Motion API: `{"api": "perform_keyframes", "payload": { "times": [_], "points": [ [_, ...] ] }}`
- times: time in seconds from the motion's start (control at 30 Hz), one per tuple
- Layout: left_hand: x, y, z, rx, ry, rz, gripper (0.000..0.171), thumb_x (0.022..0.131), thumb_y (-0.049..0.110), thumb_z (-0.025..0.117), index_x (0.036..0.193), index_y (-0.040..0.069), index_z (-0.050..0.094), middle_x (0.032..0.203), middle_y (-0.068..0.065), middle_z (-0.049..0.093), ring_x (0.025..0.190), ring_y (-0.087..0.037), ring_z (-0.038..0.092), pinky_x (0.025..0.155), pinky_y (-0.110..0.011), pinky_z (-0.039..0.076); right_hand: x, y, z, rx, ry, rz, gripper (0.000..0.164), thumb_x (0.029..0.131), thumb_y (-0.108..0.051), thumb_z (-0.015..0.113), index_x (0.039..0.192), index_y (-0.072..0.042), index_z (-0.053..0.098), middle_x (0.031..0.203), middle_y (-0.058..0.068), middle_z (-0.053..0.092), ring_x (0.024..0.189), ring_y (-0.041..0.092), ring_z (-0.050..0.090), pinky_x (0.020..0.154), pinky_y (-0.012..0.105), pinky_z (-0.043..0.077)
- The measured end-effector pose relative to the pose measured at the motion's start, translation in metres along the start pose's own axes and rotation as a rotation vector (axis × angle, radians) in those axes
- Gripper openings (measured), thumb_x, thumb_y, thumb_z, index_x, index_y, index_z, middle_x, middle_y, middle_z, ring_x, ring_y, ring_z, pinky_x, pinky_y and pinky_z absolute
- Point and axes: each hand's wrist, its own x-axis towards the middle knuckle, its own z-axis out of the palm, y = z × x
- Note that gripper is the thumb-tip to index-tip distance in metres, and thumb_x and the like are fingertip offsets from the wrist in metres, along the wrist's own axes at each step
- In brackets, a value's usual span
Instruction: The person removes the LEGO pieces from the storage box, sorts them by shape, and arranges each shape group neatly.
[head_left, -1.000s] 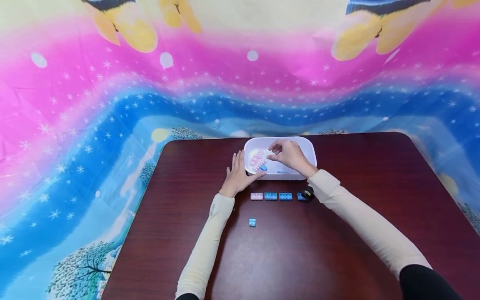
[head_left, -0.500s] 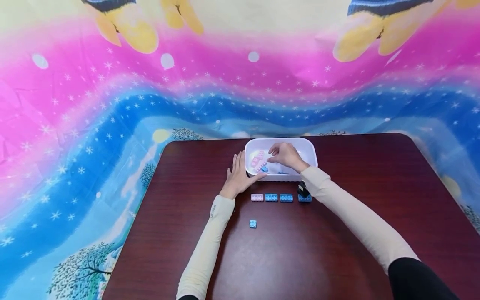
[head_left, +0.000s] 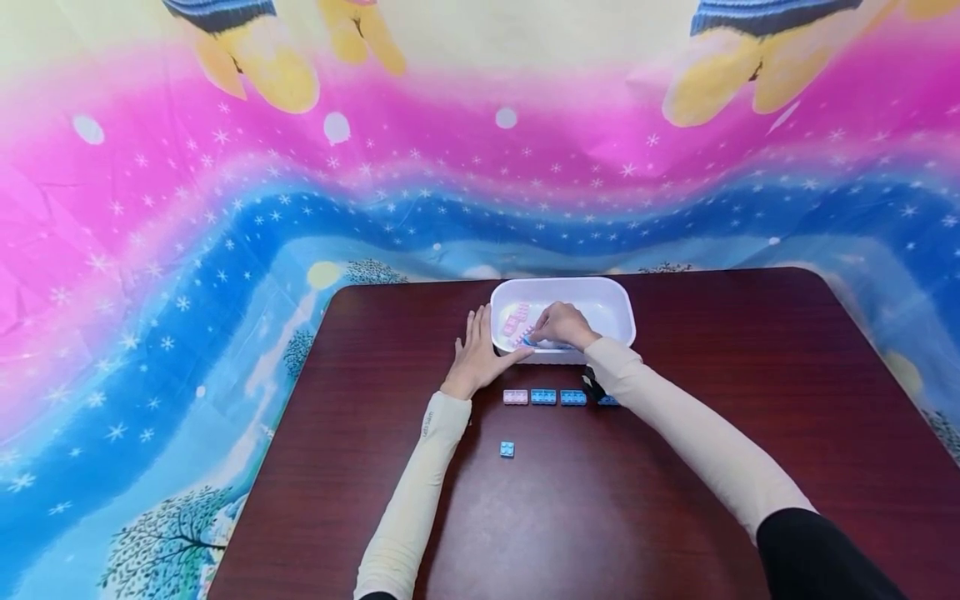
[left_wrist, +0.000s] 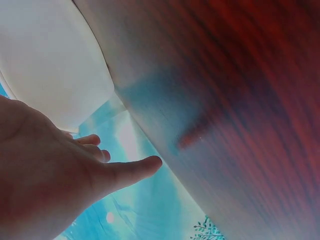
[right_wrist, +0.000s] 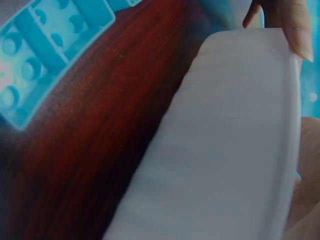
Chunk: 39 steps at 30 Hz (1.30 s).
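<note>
A white plastic basin [head_left: 618, 312] holds several pink toy building bricks [head_left: 512, 325] and a blue one [head_left: 528, 340]. My left hand [head_left: 476, 358] rests along the basin's left side with fingers straight, its thumb [right_wrist: 298, 37] over the near rim. My right hand [head_left: 564, 323] reaches down inside the basin with bent fingers, fingertips right at the blue brick; I cannot tell whether they pinch it. The basin wall hides most of this hand in the right wrist view. The left wrist view shows my left hand [left_wrist: 45, 170] beside the basin.
In front of the basin is a row on the brown table [head_left: 637, 517]: a pink brick [head_left: 515, 397], then blue bricks [head_left: 543, 397], the rightmost partly hidden under the right wrist camera [head_left: 592, 383]. A small light-blue brick [head_left: 507, 449] lies nearer. A patterned cloth [head_left: 480, 167] hangs behind.
My right hand has moved left and down inside the basin, its fingertips coming to the blue brick. The left hand keeps its place at the basin's side.
</note>
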Motion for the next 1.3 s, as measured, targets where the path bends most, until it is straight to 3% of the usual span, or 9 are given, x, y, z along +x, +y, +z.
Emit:
{"api": "perform_keyframes", "payload": {
  "times": [0.13,0.3,0.47,0.63,0.9,1.07,1.3],
  "points": [
    [0.001,-0.001,0.002,0.006,0.002,0.003,0.123,0.091,0.074,0.066,0.171,0.016,-0.006,0.178,-0.011,0.004,0.164,-0.031,-0.002,0.122,-0.071,0.015,0.001,0.002,0.004,0.007,-0.007,0.004,0.027,0.092,-0.023,0.083,0.104,0.002,0.082,0.106,0.016,0.077,0.078,0.021,0.064,0.075,0.036,0.054],
    [0.000,-0.001,0.001,0.006,0.001,0.007,0.122,0.091,0.073,0.066,0.171,0.015,-0.006,0.178,-0.012,0.004,0.164,-0.032,-0.002,0.122,-0.071,0.015,0.005,0.004,0.007,0.019,-0.031,-0.005,0.023,0.093,-0.022,0.082,0.094,0.000,0.083,0.087,0.011,0.078,0.062,0.013,0.053,0.066,0.030,0.046],
    [0.000,-0.002,0.000,0.008,-0.004,0.008,0.122,0.092,0.072,0.066,0.171,0.014,-0.006,0.178,-0.012,0.003,0.163,-0.032,-0.002,0.122,-0.071,0.015,0.006,0.001,0.010,0.006,-0.062,-0.011,0.022,0.094,-0.023,0.082,0.096,-0.001,0.084,0.077,0.005,0.076,0.058,0.011,0.048,0.063,0.029,0.042],
    [0.000,-0.001,0.000,0.006,-0.007,0.009,0.122,0.092,0.073,0.066,0.171,0.014,-0.006,0.178,-0.012,0.003,0.163,-0.032,-0.002,0.122,-0.071,0.016,0.001,-0.003,0.011,-0.009,-0.058,-0.034,0.022,0.093,-0.021,0.081,0.099,0.000,0.084,0.080,0.007,0.077,0.061,0.013,0.051,0.063,0.028,0.043],
    [0.000,-0.001,0.000,-0.003,-0.007,0.006,0.122,0.092,0.072,0.066,0.171,0.015,-0.006,0.178,-0.012,0.003,0.163,-0.032,-0.002,0.122,-0.071,0.015,-0.002,-0.004,0.007,0.003,-0.030,-0.053,0.022,0.092,-0.020,0.082,0.101,0.000,0.083,0.104,0.014,0.079,0.075,0.018,0.065,0.072,0.031,0.053],
    [0.000,0.000,0.000,0.001,-0.010,0.003,0.122,0.091,0.071,0.067,0.171,0.015,-0.006,0.178,-0.012,0.003,0.163,-0.031,-0.003,0.122,-0.071,0.015,-0.003,-0.003,0.003,0.030,-0.017,-0.057,0.022,0.089,-0.019,0.083,0.101,0.000,0.083,0.101,0.013,0.079,0.075,0.020,0.067,0.071,0.032,0.055],
    [0.000,0.000,0.001,0.004,-0.013,-0.008,0.122,0.091,0.072,0.066,0.171,0.017,-0.008,0.178,-0.011,0.002,0.164,-0.029,-0.004,0.123,-0.070,0.015,-0.009,-0.003,-0.005,0.006,0.043,-0.108,0.025,0.092,-0.017,0.081,0.107,0.003,0.080,0.103,0.016,0.078,0.086,0.027,0.071,0.084,0.040,0.057]
  ]
}}
